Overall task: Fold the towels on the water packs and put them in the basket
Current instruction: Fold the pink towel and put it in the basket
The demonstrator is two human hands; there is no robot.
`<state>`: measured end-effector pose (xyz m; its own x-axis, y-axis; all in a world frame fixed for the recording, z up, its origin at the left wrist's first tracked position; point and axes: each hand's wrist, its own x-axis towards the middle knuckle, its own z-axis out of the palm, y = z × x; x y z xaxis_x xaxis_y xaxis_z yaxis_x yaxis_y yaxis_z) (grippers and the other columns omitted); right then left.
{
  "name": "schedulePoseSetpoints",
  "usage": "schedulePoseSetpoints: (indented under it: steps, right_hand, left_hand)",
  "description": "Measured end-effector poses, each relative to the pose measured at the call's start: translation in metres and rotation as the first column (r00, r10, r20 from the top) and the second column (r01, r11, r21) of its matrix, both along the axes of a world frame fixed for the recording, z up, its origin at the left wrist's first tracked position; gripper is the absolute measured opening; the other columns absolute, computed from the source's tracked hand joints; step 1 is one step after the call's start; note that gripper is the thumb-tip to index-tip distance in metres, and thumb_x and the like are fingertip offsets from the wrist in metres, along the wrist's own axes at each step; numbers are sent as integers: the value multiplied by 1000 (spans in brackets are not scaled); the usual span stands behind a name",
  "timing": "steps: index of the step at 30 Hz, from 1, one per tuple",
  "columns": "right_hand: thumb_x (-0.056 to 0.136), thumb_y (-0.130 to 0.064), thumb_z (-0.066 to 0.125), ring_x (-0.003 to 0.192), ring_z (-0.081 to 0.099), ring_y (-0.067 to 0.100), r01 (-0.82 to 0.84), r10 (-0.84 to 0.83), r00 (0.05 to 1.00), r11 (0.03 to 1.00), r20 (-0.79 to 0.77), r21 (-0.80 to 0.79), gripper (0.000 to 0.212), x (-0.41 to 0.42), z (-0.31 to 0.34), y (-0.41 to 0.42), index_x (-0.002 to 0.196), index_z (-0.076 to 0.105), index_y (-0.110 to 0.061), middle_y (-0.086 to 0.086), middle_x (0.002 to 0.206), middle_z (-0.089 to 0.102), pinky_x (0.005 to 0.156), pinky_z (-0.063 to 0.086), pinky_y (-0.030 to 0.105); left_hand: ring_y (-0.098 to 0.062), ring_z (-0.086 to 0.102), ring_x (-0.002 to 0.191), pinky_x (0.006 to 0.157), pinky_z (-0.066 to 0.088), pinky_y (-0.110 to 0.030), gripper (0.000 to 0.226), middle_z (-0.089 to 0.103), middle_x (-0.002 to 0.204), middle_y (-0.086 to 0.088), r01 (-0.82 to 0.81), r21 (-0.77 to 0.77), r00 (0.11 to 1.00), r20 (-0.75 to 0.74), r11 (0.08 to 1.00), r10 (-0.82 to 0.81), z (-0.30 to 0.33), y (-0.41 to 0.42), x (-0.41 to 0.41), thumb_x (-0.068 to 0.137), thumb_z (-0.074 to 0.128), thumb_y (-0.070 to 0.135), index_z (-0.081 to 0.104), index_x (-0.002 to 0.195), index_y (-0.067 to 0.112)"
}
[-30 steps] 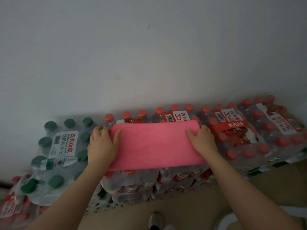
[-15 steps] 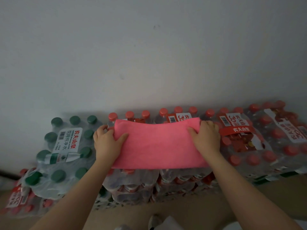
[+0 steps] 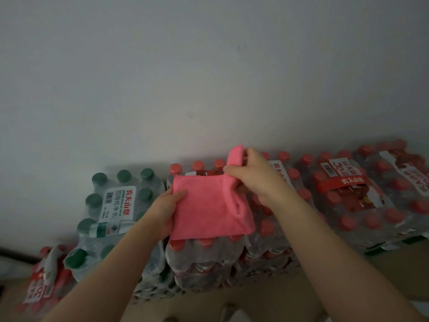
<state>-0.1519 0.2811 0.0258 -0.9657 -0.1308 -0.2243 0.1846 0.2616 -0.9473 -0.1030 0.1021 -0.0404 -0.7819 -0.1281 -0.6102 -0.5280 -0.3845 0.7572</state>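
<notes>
A pink towel (image 3: 204, 208) lies on the red-capped water packs (image 3: 209, 256) in the middle of the view. My left hand (image 3: 166, 209) grips its left edge, thumb on top. My right hand (image 3: 254, 176) pinches the towel's right end and holds it lifted and turned over toward the left, so a narrow strip stands up above the rest. The towel's right part is bunched under that hand. No basket is in view.
A green-capped water pack (image 3: 116, 205) sits left of the towel. More red-capped packs (image 3: 352, 198) stretch to the right, and another (image 3: 44, 282) lies low at the left. A plain wall rises right behind them. Brown floor shows below.
My right hand has lifted the towel's right end and carried it leftward over the towel. The towel now looks about half as wide. My left hand has stayed on the left edge.
</notes>
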Motion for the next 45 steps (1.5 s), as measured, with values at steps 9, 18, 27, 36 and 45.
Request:
schedulePoseSetpoints:
  steps: [9, 18, 27, 36, 45]
  right_hand:
    - [86, -35, 60, 101, 63, 29, -73, 74, 997, 983, -3, 166, 47, 21, -24, -97, 120, 44, -6, 9, 113, 60, 86, 52, 43]
    - [92, -29, 48, 122, 46, 23, -396, 595, 791, 675, -142, 622, 42, 51, -47, -92, 128, 50, -8, 9, 136, 48, 104, 39, 39]
    - [97, -17, 45, 133, 37, 13, -256, 392, 874, 873, -286, 415, 35, 14, -38, -31, 130, 52, -11, 5, 142, 45, 110, 22, 19]
    - [99, -36, 36, 115, 44, 7, -56, 55, 998, 998, -29, -24, 38, 5, -47, -8, 130, 48, -18, -4, 129, 50, 85, 37, 12]
    - [90, -40, 50, 80, 69, 13, 77, 173, 910, 822, 376, -565, 29, 19, -26, 2, 98, 65, -17, -2, 84, 75, 76, 52, 29]
  left_hand:
    - [-24, 59, 107, 90, 46, -38, 57, 64, 116, -13, 52, 301, 998, 3, 952, -55, -1, -14, -2, 96, 24, 52, 58, 119, 13]
    - [-20, 58, 100, 83, 44, -30, 56, 63, 113, -9, 87, 210, 993, 65, 974, -103, 7, -15, -4, 88, 39, 60, 60, 109, 12]
    - [-17, 61, 89, 74, 50, -31, 30, 65, 99, -3, 87, 70, 993, -80, 994, -82, 7, -7, -1, 97, 43, 20, 51, 125, 15]
    - [-23, 62, 92, 74, 49, -36, 31, 69, 100, -7, -20, 202, 997, -64, 979, 33, 30, 0, 3, 90, 52, 33, 62, 112, 13]
    - [-22, 63, 81, 66, 47, -33, 50, 73, 72, -5, 44, 206, 999, -33, 978, -38, 49, 3, -12, 84, 45, 61, 66, 94, 17]
